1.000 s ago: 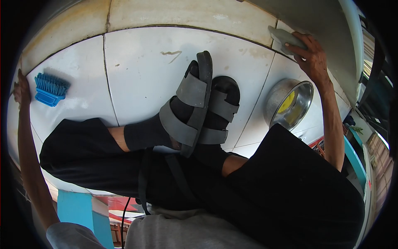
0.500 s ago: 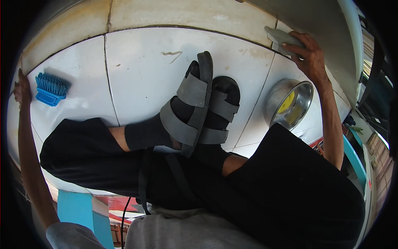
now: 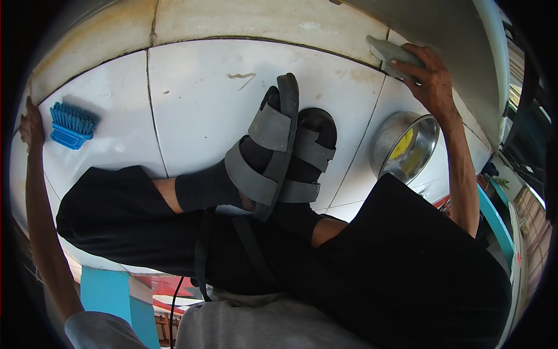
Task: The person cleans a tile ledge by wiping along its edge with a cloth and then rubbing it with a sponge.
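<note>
White tiled surface [image 3: 197, 110] carries the lot; dark joint along its far edge, stained tile band [image 3: 261, 20] beyond. Grey panel [image 3: 442, 23] crowds the far right corner. Sandalled feet [image 3: 270, 128] cross mid-surface, likely just the sitting pose. Metal bowl [image 3: 381, 142] near right edge, probably for right-side reach. Right hand [image 3: 433, 84] holds grey pad [image 3: 388, 50] at far right corner, over the joint; fingers across its back, presumably for pressure. Left hand [image 3: 31, 125] at left edge, likely bracing; can't tell wide or narrow. Blue brush [image 3: 72, 125] just beside it, apparently parked. Yellow piece [image 3: 401, 145] inside bowl. Room: open tile between brush and feet; tight at pad's corner.
</note>
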Available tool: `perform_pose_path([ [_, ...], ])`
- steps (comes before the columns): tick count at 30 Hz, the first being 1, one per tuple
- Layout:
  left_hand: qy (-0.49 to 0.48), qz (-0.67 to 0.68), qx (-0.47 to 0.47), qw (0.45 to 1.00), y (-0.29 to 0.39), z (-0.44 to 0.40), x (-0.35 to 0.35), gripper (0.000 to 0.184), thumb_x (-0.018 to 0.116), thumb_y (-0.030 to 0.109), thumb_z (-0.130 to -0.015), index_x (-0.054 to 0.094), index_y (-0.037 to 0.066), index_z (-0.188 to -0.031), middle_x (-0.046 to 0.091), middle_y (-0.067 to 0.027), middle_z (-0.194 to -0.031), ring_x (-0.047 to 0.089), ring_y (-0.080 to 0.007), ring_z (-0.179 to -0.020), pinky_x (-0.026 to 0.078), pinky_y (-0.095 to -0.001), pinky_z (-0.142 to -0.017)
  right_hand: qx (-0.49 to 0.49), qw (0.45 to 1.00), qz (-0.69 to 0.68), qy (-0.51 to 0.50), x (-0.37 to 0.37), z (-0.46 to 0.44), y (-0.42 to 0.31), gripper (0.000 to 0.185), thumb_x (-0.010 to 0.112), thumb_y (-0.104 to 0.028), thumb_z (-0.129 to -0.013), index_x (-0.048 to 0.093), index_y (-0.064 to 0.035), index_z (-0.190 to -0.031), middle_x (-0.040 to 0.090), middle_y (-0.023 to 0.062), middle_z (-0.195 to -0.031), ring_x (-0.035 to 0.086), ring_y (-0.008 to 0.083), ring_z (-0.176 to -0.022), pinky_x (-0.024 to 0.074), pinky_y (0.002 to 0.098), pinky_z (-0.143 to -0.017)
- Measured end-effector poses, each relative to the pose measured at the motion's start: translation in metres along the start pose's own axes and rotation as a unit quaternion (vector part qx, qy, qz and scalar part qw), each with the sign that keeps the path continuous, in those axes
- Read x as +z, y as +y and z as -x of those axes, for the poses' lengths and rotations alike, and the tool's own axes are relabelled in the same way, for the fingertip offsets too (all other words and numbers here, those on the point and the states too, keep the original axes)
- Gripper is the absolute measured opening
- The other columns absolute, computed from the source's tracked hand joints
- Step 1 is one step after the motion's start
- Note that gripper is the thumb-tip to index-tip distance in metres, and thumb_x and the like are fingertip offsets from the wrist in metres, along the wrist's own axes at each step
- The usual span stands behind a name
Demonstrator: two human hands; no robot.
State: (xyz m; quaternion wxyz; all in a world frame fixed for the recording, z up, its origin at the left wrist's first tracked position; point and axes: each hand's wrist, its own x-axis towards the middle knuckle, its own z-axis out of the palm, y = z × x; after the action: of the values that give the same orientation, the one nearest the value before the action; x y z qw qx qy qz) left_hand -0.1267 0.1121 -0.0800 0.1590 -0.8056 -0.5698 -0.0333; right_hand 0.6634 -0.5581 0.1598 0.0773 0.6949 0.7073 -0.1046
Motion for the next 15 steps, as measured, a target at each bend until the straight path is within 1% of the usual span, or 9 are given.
perform_pose_path([
  [1, 0.000, -0.001, 0.002, 1.000, 0.013, 0.003, -0.014, 0.058, 0.026, 0.071, -0.097, 0.037, 0.049, -0.150, 0.054, -0.0207, -0.142, 0.047, -0.0461, -0.132, 0.034, -0.0627, -0.106, 0.029, 0.999, 0.009, 0.018, 0.002, -0.002, 0.002, 0.054, 0.081, 0.002, -0.060, 0.078, -0.0227, -0.107, 0.065, 0.0035, -0.124, 0.062, 0.0259, -0.109, 0.0544, 0.0397, -0.090],
  [3, -0.026, 0.012, -0.037, 0.999, 0.034, 0.009, -0.040, 0.057, 0.027, 0.071, -0.097, 0.038, 0.049, -0.149, 0.056, -0.0198, -0.140, 0.050, -0.0460, -0.130, 0.037, -0.0624, -0.104, 0.012, 1.000, 0.010, 0.010, 0.000, 0.000, -0.005, 0.053, 0.081, 0.002, -0.060, 0.078, -0.0219, -0.108, 0.065, 0.0037, -0.124, 0.062, 0.0263, -0.109, 0.0543, 0.0396, -0.090],
  [4, -0.025, 0.013, -0.039, 0.999, 0.020, 0.005, -0.028, 0.057, 0.027, 0.071, -0.097, 0.038, 0.049, -0.149, 0.056, -0.0198, -0.140, 0.050, -0.0460, -0.130, 0.037, -0.0624, -0.104, -0.006, 1.000, 0.014, 0.002, -0.002, 0.000, -0.006, 0.052, 0.081, 0.002, -0.061, 0.078, -0.0212, -0.108, 0.065, 0.0039, -0.124, 0.062, 0.0267, -0.109, 0.0542, 0.0396, -0.090],
  [5, -0.017, -0.017, -0.015, 1.000, 0.009, 0.001, -0.015, 0.057, 0.027, 0.070, -0.097, 0.038, 0.050, -0.149, 0.056, -0.0198, -0.140, 0.051, -0.0456, -0.129, 0.038, -0.0622, -0.103, -0.006, 1.000, 0.015, 0.001, -0.003, 0.000, -0.005, 0.052, 0.081, 0.002, -0.061, 0.078, -0.0212, -0.108, 0.065, 0.0039, -0.124, 0.062, 0.0267, -0.109, 0.0542, 0.0396, -0.090],
  [7, -0.008, -0.046, 0.011, 0.999, 0.013, 0.000, -0.014, 0.057, 0.028, 0.070, -0.097, 0.038, 0.050, -0.149, 0.056, -0.0197, -0.140, 0.052, -0.0453, -0.128, 0.038, -0.0620, -0.103, -0.002, 1.000, -0.020, 0.004, 0.000, 0.000, -0.001, 0.051, 0.080, 0.002, -0.062, 0.078, -0.0206, -0.108, 0.065, 0.0041, -0.123, 0.062, 0.0264, -0.108, 0.0540, 0.0393, -0.090],
  [8, -0.005, -0.032, 0.006, 0.999, 0.014, 0.002, -0.015, 0.057, 0.028, 0.071, -0.097, 0.037, 0.049, -0.149, 0.056, -0.0195, -0.141, 0.051, -0.0450, -0.129, 0.038, -0.0616, -0.103, 0.030, 0.999, -0.004, 0.016, 0.002, -0.001, 0.000, 0.050, 0.080, 0.002, -0.062, 0.078, -0.0203, -0.106, 0.066, 0.0038, -0.123, 0.062, 0.0262, -0.108, 0.0539, 0.0393, -0.091],
  [11, -0.003, -0.011, -0.012, 1.000, 0.022, 0.007, -0.032, 0.058, 0.028, 0.072, -0.096, 0.038, 0.049, -0.149, 0.055, -0.0188, -0.142, 0.050, -0.0446, -0.130, 0.038, -0.0609, -0.104, 0.012, 1.000, 0.021, 0.000, -0.004, -0.001, -0.010, 0.050, 0.080, 0.002, -0.062, 0.078, -0.0204, -0.106, 0.066, 0.0035, -0.122, 0.062, 0.0263, -0.109, 0.0542, 0.0395, -0.091],
  [12, -0.008, 0.000, -0.021, 1.000, 0.026, 0.008, -0.033, 0.059, 0.028, 0.072, -0.096, 0.038, 0.049, -0.149, 0.055, -0.0182, -0.143, 0.050, -0.0445, -0.131, 0.038, -0.0607, -0.104, -0.006, 1.000, -0.013, 0.002, -0.004, -0.001, -0.014, 0.048, 0.080, 0.001, -0.062, 0.078, -0.0201, -0.106, 0.066, 0.0036, -0.122, 0.062, 0.0267, -0.108, 0.0544, 0.0396, -0.090],
  [15, -0.014, 0.013, -0.028, 0.999, 0.039, 0.008, -0.034, 0.058, 0.028, 0.072, -0.096, 0.038, 0.049, -0.149, 0.055, -0.0183, -0.143, 0.050, -0.0443, -0.131, 0.038, -0.0607, -0.104, 0.013, 1.000, 0.012, 0.013, -0.001, -0.002, -0.004, 0.048, 0.081, 0.000, -0.062, 0.078, -0.0209, -0.106, 0.066, 0.0038, -0.123, 0.063, 0.0259, -0.108, 0.0545, 0.0390, -0.090],
])
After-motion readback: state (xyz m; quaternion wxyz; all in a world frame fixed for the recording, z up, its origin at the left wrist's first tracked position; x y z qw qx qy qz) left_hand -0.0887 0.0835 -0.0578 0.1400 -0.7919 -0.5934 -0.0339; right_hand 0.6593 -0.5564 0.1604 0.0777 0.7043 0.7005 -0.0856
